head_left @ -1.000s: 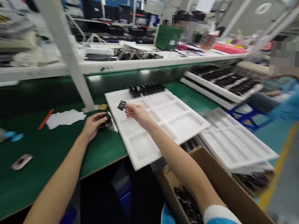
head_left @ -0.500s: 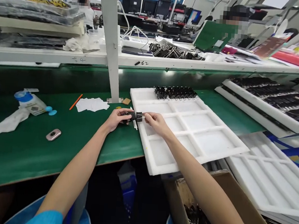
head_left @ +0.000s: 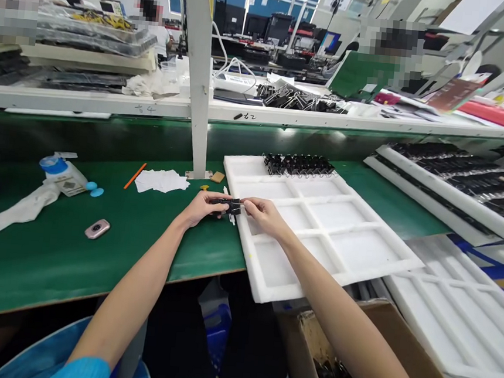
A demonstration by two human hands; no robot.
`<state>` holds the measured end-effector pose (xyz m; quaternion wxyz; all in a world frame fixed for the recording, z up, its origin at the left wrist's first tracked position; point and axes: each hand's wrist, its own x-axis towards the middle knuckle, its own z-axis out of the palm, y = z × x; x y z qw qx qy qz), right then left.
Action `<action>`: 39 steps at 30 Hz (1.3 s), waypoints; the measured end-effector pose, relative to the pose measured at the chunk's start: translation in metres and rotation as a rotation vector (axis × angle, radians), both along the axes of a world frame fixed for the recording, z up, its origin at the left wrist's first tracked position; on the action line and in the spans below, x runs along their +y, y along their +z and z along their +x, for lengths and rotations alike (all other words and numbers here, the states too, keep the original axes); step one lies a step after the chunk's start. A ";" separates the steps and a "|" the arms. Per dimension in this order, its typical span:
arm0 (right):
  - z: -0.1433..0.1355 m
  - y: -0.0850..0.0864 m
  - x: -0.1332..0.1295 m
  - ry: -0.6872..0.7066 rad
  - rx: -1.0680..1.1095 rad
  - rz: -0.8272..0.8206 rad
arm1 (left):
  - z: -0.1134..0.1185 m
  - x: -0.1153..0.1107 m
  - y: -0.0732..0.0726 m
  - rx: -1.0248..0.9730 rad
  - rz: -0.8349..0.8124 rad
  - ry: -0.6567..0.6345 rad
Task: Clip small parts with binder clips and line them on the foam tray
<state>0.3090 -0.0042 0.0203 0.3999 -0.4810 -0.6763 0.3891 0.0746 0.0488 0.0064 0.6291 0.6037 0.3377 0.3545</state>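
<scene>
My left hand (head_left: 201, 209) is closed around a small black part, mostly hidden by the fingers. My right hand (head_left: 265, 215) pinches the silver wire handles of a black binder clip (head_left: 236, 206). The clip's body meets the black part between the two hands. Both hands are above the left edge of a white foam tray (head_left: 251, 274) with square compartments. Along the tray's far edge stands a row of black binder clips (head_left: 300, 165). A thin white strip lies just under the hands, partly covered.
On the green table (head_left: 139, 273) are a pink-backed watch (head_left: 97, 229), a bottle (head_left: 65, 175), torn white paper (head_left: 162, 181) and an orange stick (head_left: 135, 176). A cardboard box (head_left: 388, 324) of clips stands low right. Filled trays (head_left: 462, 201) lie at right. A post (head_left: 201, 78) rises ahead.
The binder clip in my right hand has come up against the black part in my left; a small gap separated them before. The view has shifted slightly.
</scene>
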 end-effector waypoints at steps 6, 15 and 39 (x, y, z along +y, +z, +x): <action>-0.008 0.014 0.003 -0.009 -0.038 -0.118 | 0.000 -0.003 0.004 0.002 0.018 -0.041; 0.040 0.044 0.056 -0.405 0.185 -0.119 | 0.004 -0.001 -0.001 -0.159 0.016 0.188; 0.031 0.009 0.129 -0.817 -0.777 0.071 | 0.002 -0.003 0.007 -0.138 -0.015 0.166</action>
